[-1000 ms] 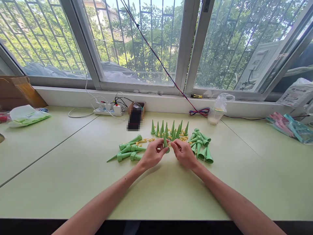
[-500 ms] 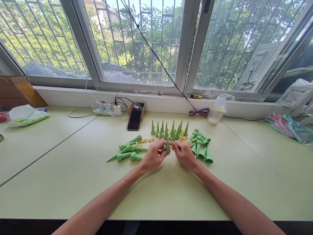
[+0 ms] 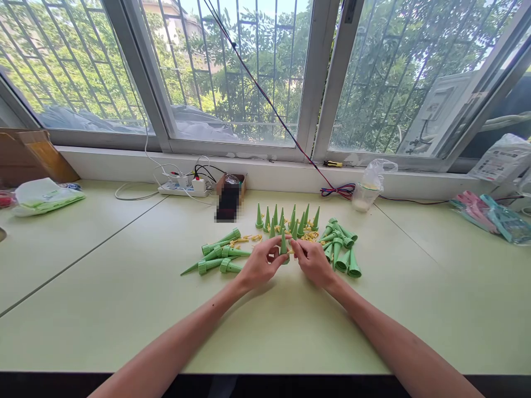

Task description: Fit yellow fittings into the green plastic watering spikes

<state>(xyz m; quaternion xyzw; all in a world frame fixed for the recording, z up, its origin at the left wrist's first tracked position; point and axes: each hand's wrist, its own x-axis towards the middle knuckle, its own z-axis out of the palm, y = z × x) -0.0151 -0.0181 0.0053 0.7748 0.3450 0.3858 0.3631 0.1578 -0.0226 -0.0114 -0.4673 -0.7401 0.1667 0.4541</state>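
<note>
Upright in my left hand [image 3: 262, 260] is a green plastic watering spike [image 3: 283, 243], its pointed end up and its wider base near the table. My left fingers and thumb are closed round its lower part. Close by on the right, my right hand [image 3: 312, 262] pinches a small yellow plastic piece [image 3: 291, 251] beside the spike's base; whether the two touch is hard to tell. Behind my hands stand several green spikes [image 3: 315, 219], points up, with loose yellow pieces [image 3: 310, 236] among them. More green spikes [image 3: 215, 265] lie on the left, and a pile of them [image 3: 342, 260] on the right.
The pale green table [image 3: 265, 331] runs to a window ledge. At the back are a power strip [image 3: 182, 190] with cables, a small box [image 3: 243, 183], a plastic cup with a bag [image 3: 365, 196] and coiled wires [image 3: 338, 191]. Plastic packages [image 3: 504, 221] lie far right.
The spike in my left hand shows slightly more of its tip and stands a little straighter. My right fingers have shifted slightly beside its base. Everything else stays in place.
</note>
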